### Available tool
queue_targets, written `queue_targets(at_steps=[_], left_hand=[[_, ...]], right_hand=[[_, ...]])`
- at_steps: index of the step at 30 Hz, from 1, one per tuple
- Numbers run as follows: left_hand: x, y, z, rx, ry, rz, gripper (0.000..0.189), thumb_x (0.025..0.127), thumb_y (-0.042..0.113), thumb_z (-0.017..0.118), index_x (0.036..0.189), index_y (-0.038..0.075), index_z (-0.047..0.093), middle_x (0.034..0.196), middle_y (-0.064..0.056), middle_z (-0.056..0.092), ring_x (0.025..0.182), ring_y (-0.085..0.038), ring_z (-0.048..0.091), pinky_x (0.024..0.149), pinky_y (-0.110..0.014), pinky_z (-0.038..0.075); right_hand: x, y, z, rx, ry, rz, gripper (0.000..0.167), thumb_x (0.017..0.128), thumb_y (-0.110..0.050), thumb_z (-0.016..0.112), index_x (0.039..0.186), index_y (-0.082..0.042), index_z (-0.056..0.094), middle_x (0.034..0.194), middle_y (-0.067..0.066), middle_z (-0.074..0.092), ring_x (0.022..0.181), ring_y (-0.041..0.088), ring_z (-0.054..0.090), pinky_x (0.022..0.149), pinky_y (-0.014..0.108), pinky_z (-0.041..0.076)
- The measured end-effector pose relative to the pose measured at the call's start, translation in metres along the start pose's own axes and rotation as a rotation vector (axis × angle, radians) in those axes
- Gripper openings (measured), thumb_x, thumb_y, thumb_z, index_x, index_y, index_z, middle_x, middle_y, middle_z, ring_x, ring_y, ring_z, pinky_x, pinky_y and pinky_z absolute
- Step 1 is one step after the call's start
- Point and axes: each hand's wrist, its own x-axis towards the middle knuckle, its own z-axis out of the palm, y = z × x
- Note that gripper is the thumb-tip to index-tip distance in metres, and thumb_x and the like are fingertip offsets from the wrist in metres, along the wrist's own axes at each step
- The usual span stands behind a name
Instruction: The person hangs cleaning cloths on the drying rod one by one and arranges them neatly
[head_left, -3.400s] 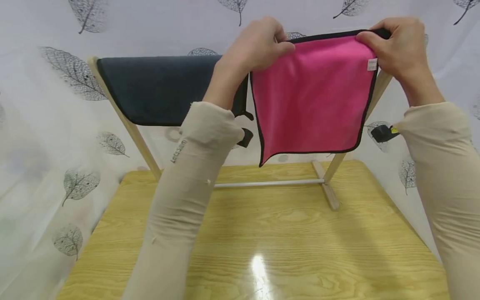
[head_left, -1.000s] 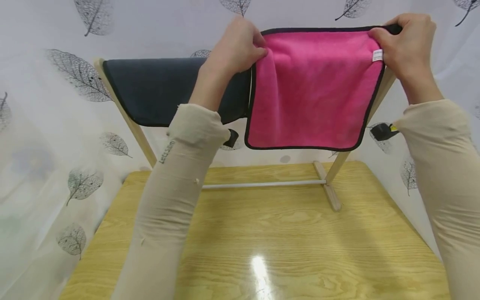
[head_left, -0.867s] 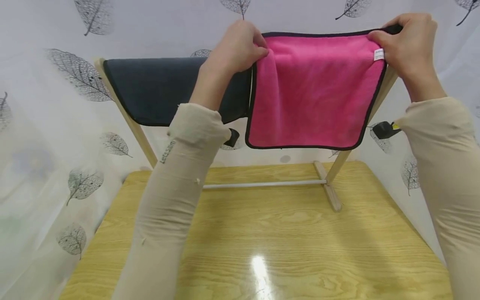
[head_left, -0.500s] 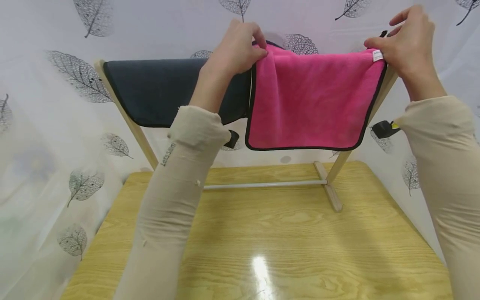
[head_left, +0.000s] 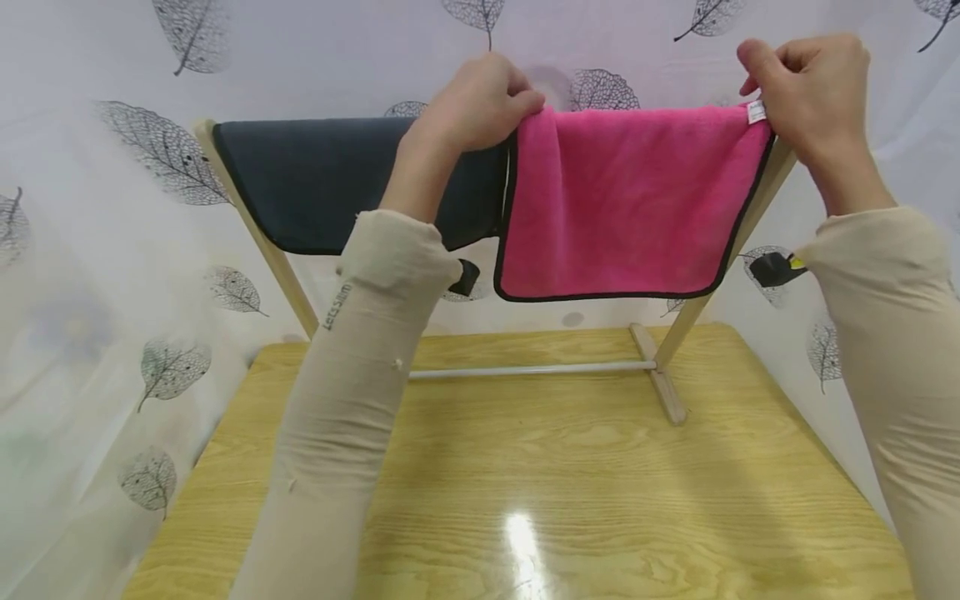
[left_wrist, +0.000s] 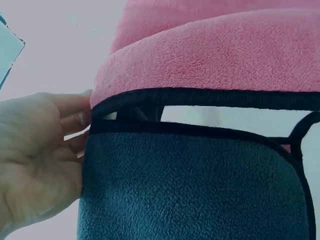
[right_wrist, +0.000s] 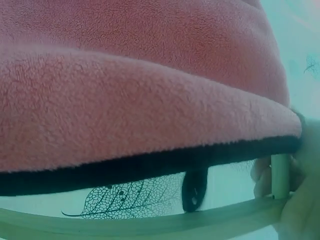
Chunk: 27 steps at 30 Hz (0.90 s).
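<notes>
A pink towel (head_left: 637,200) with black binding hangs folded over the top of a wooden rack, its white label (head_left: 756,112) at the upper right corner. My left hand (head_left: 480,100) pinches its upper left corner; in the left wrist view, the fingers (left_wrist: 75,107) lie along the towel's end. At the upper right, my right hand (head_left: 821,104) stands beside the rack's end, thumb raised and fingers loosely bent, holding nothing visible. The right wrist view shows some of its fingers (right_wrist: 261,175) below the black edging. A dark grey towel (head_left: 322,183) hangs directly to the left.
The rack has slanted wooden posts (head_left: 686,321), a wooden foot (head_left: 666,396) and a white lower rod (head_left: 532,370). It stands on a wood-grain table (head_left: 600,492). Behind hangs a white leaf-print curtain (head_left: 337,50). A black hanging loop (right_wrist: 195,190) shows below the pink towel.
Both hands spread the pink towel's raised top edge; that edge then dropped behind the rack. The right hand let go of its corner, and the left hand lowered to the fold.
</notes>
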Motion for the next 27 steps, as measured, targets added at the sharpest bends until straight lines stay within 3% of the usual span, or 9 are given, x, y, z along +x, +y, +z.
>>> queue_targets(at_steps=[2,7,11,14,18,22,27], left_hand=[[-0.001,-0.001,-0.001,-0.045,-0.018,0.012,0.035,0.109,0.035,0.05,0.116,0.012,0.074,0.097,-0.003,0.062,0.082,-0.012,0.052,0.075,-0.025,0.042],[-0.006,-0.003,-0.006,-0.111,-0.072,0.031,0.036,0.104,0.029,0.06,0.134,0.014,0.071,0.121,-0.005,0.068,0.105,-0.017,0.058,0.096,-0.023,0.047],[-0.007,-0.005,-0.006,-0.128,-0.073,0.026,0.036,0.102,0.025,0.065,0.136,0.012,0.069,0.125,-0.007,0.067,0.107,-0.018,0.06,0.099,-0.024,0.048],[-0.007,-0.007,-0.005,-0.135,-0.049,0.017,0.034,0.103,0.026,0.065,0.133,0.011,0.07,0.122,-0.007,0.067,0.106,-0.017,0.059,0.097,-0.024,0.048],[-0.007,-0.008,-0.003,-0.108,-0.006,0.005,0.032,0.104,0.028,0.062,0.13,0.012,0.072,0.122,-0.005,0.067,0.105,-0.015,0.057,0.092,-0.024,0.047],[-0.004,-0.007,-0.002,-0.101,0.037,-0.015,0.03,0.106,0.029,0.058,0.129,0.014,0.071,0.121,-0.003,0.068,0.102,-0.013,0.058,0.088,-0.024,0.046],[-0.001,-0.002,0.001,-0.083,0.087,-0.078,0.033,0.108,0.029,0.053,0.136,0.017,0.067,0.128,-0.003,0.064,0.105,-0.013,0.056,0.089,-0.023,0.047]], right_hand=[[-0.001,0.002,-0.003,0.014,-0.048,-0.013,0.035,0.099,-0.044,0.067,0.073,-0.023,0.079,0.06,-0.017,0.061,0.081,0.004,0.047,0.056,0.022,0.034],[-0.003,0.005,-0.014,-0.01,-0.25,-0.018,0.016,0.094,-0.035,0.075,0.093,-0.021,0.082,0.075,-0.017,0.065,0.085,0.01,0.047,0.068,0.023,0.033],[-0.003,0.007,-0.017,-0.002,-0.332,-0.046,0.013,0.092,-0.029,0.079,0.099,-0.018,0.082,0.077,-0.014,0.066,0.08,0.012,0.048,0.064,0.02,0.036],[-0.001,0.008,-0.016,0.01,-0.325,-0.052,0.01,0.094,-0.028,0.078,0.094,-0.019,0.082,0.07,-0.013,0.064,0.068,0.011,0.049,0.053,0.019,0.039],[0.002,0.009,-0.011,-0.056,-0.256,-0.063,0.01,0.097,-0.033,0.073,0.091,-0.027,0.079,0.07,-0.015,0.061,0.06,0.006,0.048,0.047,0.016,0.039],[0.003,0.008,-0.009,-0.092,-0.177,-0.032,0.008,0.096,-0.038,0.073,0.09,-0.033,0.076,0.076,-0.015,0.057,0.068,0.006,0.048,0.047,0.013,0.039],[0.002,0.006,-0.009,-0.084,-0.147,0.002,0.017,0.094,-0.037,0.075,0.078,-0.041,0.07,0.076,-0.016,0.057,0.08,0.006,0.045,0.048,0.013,0.038]])
